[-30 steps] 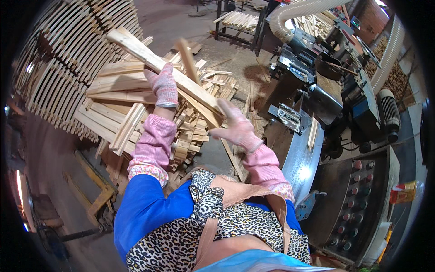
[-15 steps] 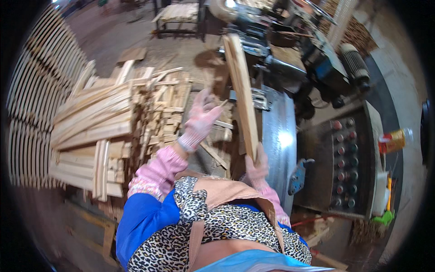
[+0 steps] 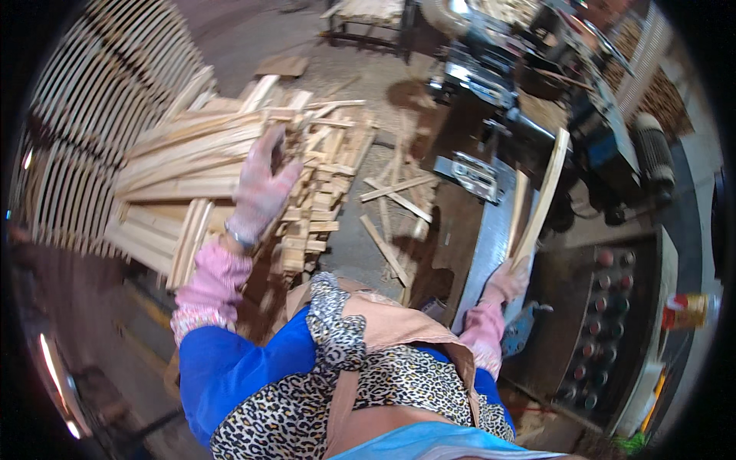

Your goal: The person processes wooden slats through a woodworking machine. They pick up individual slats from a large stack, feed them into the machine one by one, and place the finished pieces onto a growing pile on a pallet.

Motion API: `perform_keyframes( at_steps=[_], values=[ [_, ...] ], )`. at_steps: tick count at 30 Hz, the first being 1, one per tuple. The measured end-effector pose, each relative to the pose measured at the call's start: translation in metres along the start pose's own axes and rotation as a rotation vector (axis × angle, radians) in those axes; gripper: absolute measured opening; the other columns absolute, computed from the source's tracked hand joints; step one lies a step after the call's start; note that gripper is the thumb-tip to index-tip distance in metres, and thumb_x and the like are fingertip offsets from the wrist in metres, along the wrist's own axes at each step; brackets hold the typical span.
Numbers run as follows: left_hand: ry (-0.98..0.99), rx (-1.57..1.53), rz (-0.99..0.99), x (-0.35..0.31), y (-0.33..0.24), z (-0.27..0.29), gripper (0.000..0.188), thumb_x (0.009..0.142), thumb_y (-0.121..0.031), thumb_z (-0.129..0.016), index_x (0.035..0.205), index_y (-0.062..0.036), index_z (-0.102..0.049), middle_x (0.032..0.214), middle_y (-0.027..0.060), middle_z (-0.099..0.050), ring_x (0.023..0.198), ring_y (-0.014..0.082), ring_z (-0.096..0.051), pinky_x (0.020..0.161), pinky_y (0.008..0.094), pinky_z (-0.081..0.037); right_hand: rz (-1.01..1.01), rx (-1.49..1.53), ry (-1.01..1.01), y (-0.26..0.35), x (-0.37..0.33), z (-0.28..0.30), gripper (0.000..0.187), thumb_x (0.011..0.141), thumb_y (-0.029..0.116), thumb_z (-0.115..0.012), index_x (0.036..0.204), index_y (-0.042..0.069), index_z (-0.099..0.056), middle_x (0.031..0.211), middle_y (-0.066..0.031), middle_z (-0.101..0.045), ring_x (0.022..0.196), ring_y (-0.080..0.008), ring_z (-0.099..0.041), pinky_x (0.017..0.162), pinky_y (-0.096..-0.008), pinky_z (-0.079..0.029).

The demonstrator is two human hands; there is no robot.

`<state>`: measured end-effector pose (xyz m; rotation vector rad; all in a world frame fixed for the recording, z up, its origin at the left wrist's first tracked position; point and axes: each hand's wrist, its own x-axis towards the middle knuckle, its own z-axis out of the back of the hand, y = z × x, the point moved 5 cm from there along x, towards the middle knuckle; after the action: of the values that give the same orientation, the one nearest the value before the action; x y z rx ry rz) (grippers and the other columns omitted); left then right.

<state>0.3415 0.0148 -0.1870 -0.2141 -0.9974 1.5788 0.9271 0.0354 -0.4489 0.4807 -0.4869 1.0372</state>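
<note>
My right hand [image 3: 507,280], in a pale glove, grips the near end of a long wooden strip [image 3: 546,201]. The strip slants up and away over the right side of the shiny metal machine table [image 3: 484,253]. Beside it shows a second narrow wood-coloured length [image 3: 519,208]; whether it is another strip or a reflection I cannot tell. My left hand [image 3: 261,188], gloved too, is raised with fingers apart and nothing in it. It is over the right end of a stack of planks [image 3: 184,162], next to a pile of short wood pieces [image 3: 326,195].
Beyond the metal table stands a woodworking machine [image 3: 487,77] with a motor [image 3: 654,153]. A control panel with buttons [image 3: 602,330] is at the right. Loose offcuts [image 3: 399,195] lie on the floor ahead. Slatted wood stacks [image 3: 100,115] rise at the far left.
My left hand has moved left to the plank stack, its fingers spreading. My right hand has swung the strip rightward over the metal table. The whole view has turned left.
</note>
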Motion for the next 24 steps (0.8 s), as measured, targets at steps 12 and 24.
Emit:
perform_keyframes(
  at_steps=[12, 24],
  values=[
    [0.388, 1.129, 0.318, -0.008, 0.139, 0.189, 0.075, 0.074, 0.007, -0.06, 0.145, -0.0116, -0.047, 0.145, 0.0142, -0.053, 0.137, 0.0326, -0.047, 0.117, 0.0405, -0.037, 0.057, 0.084, 0.462, -0.021, -0.097, 0.123, 0.053, 0.091, 0.027, -0.062, 0.135, -0.002, -0.058, 0.107, -0.0308, -0.066, 0.091, -0.0501, -0.062, 0.081, -0.0567, -0.049],
    [0.042, 1.094, -0.002, -0.009, 0.179, 0.23, 0.063, 0.075, 0.006, -0.056, 0.136, -0.0084, -0.058, 0.131, 0.0161, -0.064, 0.125, 0.038, -0.056, 0.11, 0.0434, -0.044, 0.146, 0.118, 0.027, -0.005, -0.043, 0.074, 0.038, 0.09, 0.028, -0.062, 0.123, 0.009, -0.064, 0.095, -0.0228, -0.068, 0.085, -0.0437, -0.063, 0.073, -0.0554, -0.048]
  ],
)
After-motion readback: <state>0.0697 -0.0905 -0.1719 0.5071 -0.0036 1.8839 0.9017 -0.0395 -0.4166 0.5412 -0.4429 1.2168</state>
